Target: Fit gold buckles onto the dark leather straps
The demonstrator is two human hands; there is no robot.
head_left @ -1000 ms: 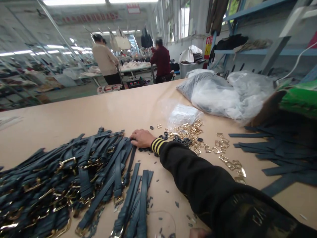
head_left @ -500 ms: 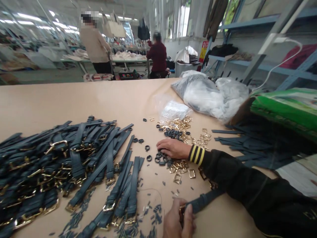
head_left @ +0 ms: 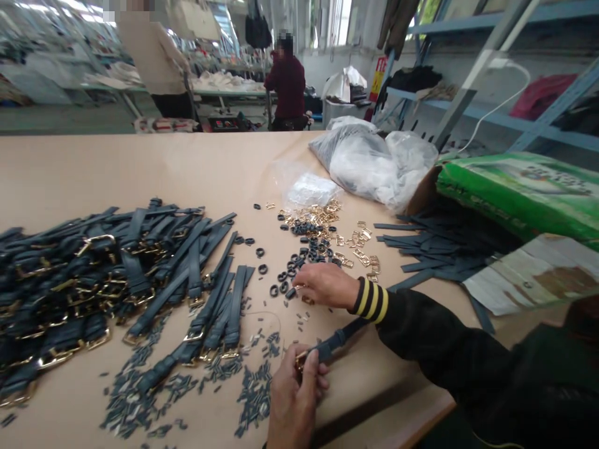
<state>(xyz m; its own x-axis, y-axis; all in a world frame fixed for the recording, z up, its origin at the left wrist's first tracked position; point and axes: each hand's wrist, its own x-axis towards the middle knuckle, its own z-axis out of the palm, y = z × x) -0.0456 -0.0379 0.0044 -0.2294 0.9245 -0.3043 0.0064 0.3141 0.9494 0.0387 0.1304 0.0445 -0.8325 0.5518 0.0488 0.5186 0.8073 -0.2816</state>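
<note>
Near the table's front edge, my left hand [head_left: 296, 390] is closed around the gold buckle end of a dark blue leather strap [head_left: 337, 338]. The strap runs up to the right and passes beneath my right forearm. Above it, my right hand [head_left: 330, 284] hovers low over small dark leather loops [head_left: 283, 287], its thumb and fingers drawn together. What lies between those fingertips is partly hidden. Loose gold buckles [head_left: 360, 237] are scattered just beyond that hand, beside a clear plastic bag [head_left: 312, 189].
A large heap of buckled straps [head_left: 140, 249] covers the left side. Small dark offcuts [head_left: 255, 390] litter the front. Plain strips [head_left: 421, 240] spill out by a green box [head_left: 510, 193] at right. Stuffed plastic bags [head_left: 365, 162] lie behind. Two people stand beyond the table.
My right hand has drawn back slightly from the loop pile, with its fingers pinched closer together. My left hand still grips the strap's buckle end. The view has shifted down and right.
</note>
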